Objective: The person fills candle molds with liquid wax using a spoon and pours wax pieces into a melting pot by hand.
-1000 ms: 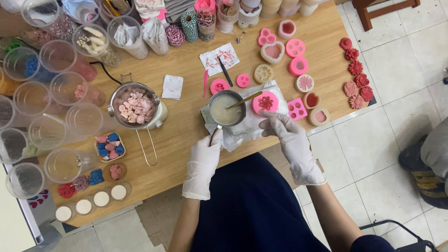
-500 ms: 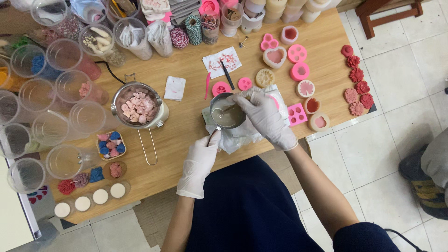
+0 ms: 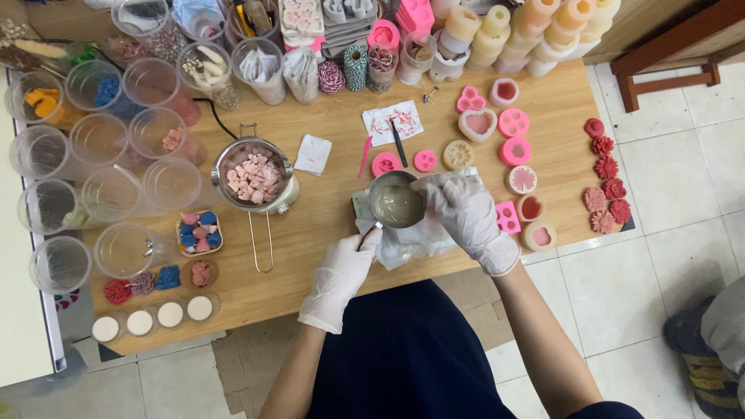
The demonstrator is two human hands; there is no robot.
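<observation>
Both my hands wear white gloves. My left hand (image 3: 341, 275) grips the handle of a small metal pouring pot (image 3: 396, 202) that holds pale, milky liquid. The pot sits over a crumpled white sheet (image 3: 411, 240) on the wooden table (image 3: 326, 225). My right hand (image 3: 466, 213) rests at the pot's right rim with its fingers curled; what it pinches, if anything, is hidden. A pink square mould (image 3: 507, 217) lies just right of that hand.
A metal strainer pot of pink pieces (image 3: 252, 178) stands left of centre. Clear plastic cups (image 3: 101, 140) crowd the left side. Pink silicone moulds (image 3: 514, 122) and red flower shapes (image 3: 605, 190) lie on the right. Another person's shoe (image 3: 702, 365) shows at the lower right.
My right hand moved left off the pink flower mould and onto the pot's rim. The left hand kept its hold on the handle.
</observation>
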